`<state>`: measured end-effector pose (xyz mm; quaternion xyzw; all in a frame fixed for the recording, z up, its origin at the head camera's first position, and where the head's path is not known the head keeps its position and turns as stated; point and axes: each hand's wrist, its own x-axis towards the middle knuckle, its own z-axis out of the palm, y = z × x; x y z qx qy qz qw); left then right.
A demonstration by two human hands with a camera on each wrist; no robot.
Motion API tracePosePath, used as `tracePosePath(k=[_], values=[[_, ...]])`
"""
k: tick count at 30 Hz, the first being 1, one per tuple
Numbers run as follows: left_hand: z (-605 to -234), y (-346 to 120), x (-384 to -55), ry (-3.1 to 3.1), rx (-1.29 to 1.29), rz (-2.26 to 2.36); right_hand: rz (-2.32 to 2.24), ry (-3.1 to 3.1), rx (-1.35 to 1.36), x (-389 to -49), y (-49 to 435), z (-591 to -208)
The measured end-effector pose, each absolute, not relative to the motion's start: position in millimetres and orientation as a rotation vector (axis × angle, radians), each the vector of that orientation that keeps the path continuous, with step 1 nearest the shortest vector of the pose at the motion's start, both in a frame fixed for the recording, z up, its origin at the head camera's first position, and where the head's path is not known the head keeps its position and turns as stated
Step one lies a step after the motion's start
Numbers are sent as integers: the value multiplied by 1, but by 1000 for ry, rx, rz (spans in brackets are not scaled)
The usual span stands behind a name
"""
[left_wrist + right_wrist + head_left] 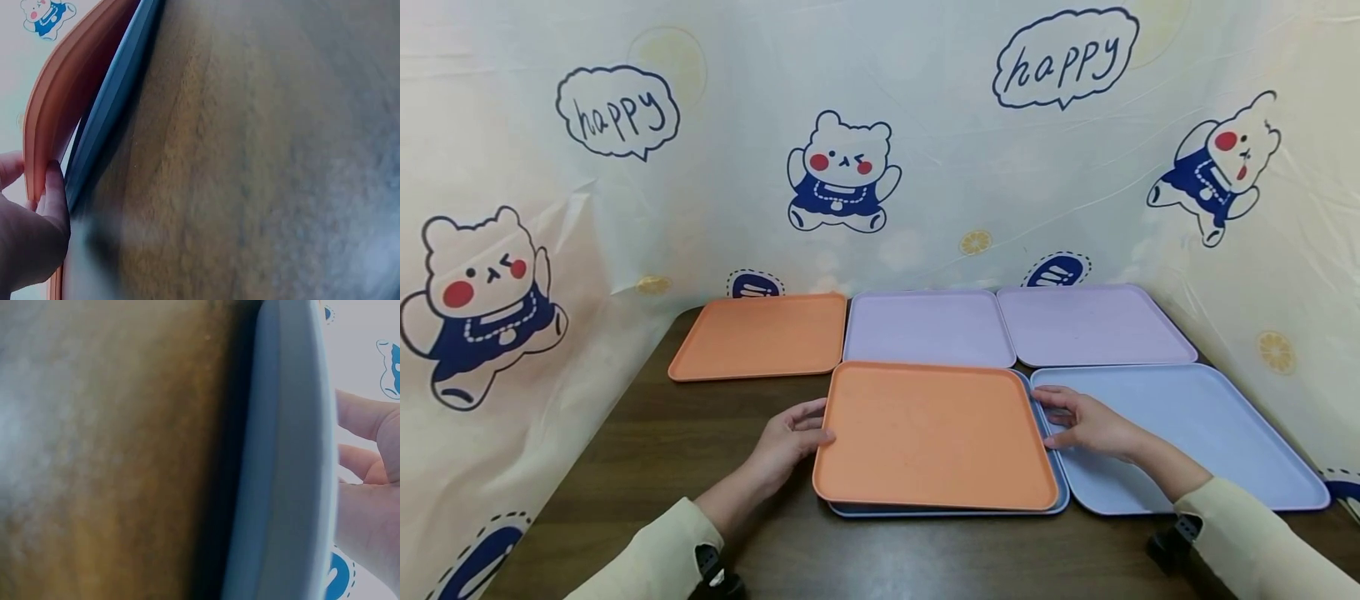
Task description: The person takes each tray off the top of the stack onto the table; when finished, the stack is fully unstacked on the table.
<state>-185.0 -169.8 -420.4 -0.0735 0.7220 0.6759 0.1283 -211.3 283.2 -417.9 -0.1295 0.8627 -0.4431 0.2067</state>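
Note:
My left hand pinches the left rim of an orange tray, thumb on top and fingers below. This tray lies over a darker blue tray, whose right and front rims peek out. The left wrist view shows a gap between the orange tray and the blue tray beneath it. My right hand is at the right side of the pair, fingers loosely bent beside the rims and over the left part of a light blue tray. It grips nothing.
Behind stand a second orange tray and two lilac trays, laid side by side along the back of the dark wooden table. A printed cloth with bears rises behind and at both sides.

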Motion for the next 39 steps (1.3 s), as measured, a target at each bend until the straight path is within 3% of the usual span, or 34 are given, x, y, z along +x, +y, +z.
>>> tracePosePath(k=[24, 39], values=[[-420, -184, -187, 1848, -207, 2145, -1252, 2409, -350, -210, 280, -415], [-402, -223, -179, 1824, -258, 2236, -1248, 2412, -336, -209, 280, -414]])
